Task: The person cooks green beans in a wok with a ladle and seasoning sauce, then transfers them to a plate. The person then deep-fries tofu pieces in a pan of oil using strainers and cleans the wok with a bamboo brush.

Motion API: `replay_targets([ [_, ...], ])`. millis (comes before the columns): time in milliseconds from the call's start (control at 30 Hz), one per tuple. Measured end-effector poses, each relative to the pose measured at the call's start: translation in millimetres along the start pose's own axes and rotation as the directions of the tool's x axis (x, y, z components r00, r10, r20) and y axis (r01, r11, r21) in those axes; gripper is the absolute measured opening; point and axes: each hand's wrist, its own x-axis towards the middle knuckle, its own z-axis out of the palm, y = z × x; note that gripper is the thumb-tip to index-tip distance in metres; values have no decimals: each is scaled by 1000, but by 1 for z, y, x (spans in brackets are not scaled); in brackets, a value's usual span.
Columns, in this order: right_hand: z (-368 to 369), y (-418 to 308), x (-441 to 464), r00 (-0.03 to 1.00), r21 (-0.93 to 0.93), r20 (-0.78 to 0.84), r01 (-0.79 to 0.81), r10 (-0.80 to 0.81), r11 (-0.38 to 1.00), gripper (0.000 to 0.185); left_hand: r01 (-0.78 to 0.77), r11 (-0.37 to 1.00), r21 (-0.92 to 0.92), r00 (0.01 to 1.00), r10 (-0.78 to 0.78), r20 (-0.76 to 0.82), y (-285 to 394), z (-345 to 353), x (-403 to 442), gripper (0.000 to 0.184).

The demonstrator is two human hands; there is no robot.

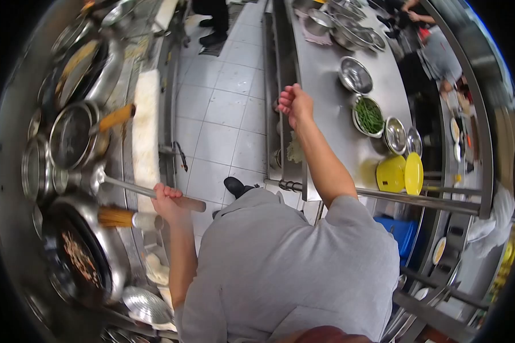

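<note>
My left hand (169,203) is closed around the long handle of a ladle (129,185). The ladle's bowl end lies to the left, beside the pots on the stove. Just below that hand is a brush with stiff bristles (114,217). A wok (107,246) with small brown pieces of food in it sits at the lower left. My right hand (296,107) is raised at the near edge of the steel table (326,86), its fingers loosely curled in. Nothing shows in those fingers.
On the table stand a bowl of green vegetables (369,116), steel bowls (356,75) and a yellow container (390,174). A strainer with a wooden handle (117,118) rests over a pot at left. Tiled floor (223,114) runs between. Another person (440,57) is beyond the table.
</note>
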Motion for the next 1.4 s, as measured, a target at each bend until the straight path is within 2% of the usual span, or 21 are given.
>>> replay_targets([
  [67,-1,12,10,975,268,-216,18,42,963,35,-61,994,88,997,65,-38,29,-10,27,20],
  [100,-99,-88,42,948,162,-316,92,-36,983,35,97,995,-37,991,-100,-92,-82,35,-19,18],
  [167,-115,-66,60,918,355,-374,11,131,935,36,53,998,28,985,-48,-168,-55,29,8,15],
  [200,-120,-51,69,912,389,-400,79,92,918,45,55,995,78,987,-43,-153,-44,23,26,14],
  [300,-124,-63,27,734,478,-676,370,65,797,56,114,993,31,986,-109,-129,-55,-7,67,12],
  [367,-149,-61,10,668,453,-738,389,93,802,58,189,979,76,974,-178,-140,-45,-12,72,11],
  [433,-178,-69,-8,565,397,-810,332,157,855,54,246,965,92,964,-234,-127,-40,-15,74,11],
  [533,-182,-102,-35,224,20,-971,415,-81,910,39,298,942,156,954,-288,-87,-34,-19,72,20],
  [633,-310,-90,23,105,-413,-891,220,-442,884,30,307,911,276,952,-292,-94,-35,-23,73,30],
  [733,-326,-106,34,224,-569,-813,-103,-538,816,26,315,887,338,949,-302,-91,-41,-34,81,40],
  [833,-296,-132,4,352,-690,-723,-426,-595,586,28,321,865,386,947,-293,-131,-38,-32,73,45],
  [867,-288,-136,-1,364,-699,-709,-470,-604,538,28,327,858,396,945,-307,-114,-38,-34,74,46],
  [933,-289,-140,-5,389,-704,-703,-504,-596,500,34,345,842,415,936,-340,-88,-38,-41,70,48],
  [967,-288,-142,-9,402,-705,-700,-522,-590,480,37,363,837,411,929,-357,-93,-38,-45,67,42],
  [1033,-271,-154,-18,424,-733,-676,-478,-604,484,40,392,829,399,917,-387,-98,-39,-41,54,29],
  [1100,-280,-160,-15,435,-768,-637,-431,-636,474,40,406,804,434,904,-422,-64,-41,-44,45,32],
  [1133,-289,-164,-9,475,-792,-597,-478,-646,380,34,411,793,450,897,-440,-45,-43,-45,42,33],
  [1233,-312,-170,11,523,-721,-693,-511,-496,469,29,439,747,498,869,-493,-26,-48,-48,33,35],
  [1267,-304,-171,4,524,-785,-618,-442,-586,434,28,433,750,500,870,-493,-12,-50,-50,30,35],
  [1367,-282,-186,-16,552,-860,-510,-339,-660,382,28,391,749,535,866,-496,62,-45,-56,18,36],
  [1400,-268,-195,-27,559,-879,-472,-244,-681,410,25,386,755,531,864,-497,80,-45,-57,16,36],
])
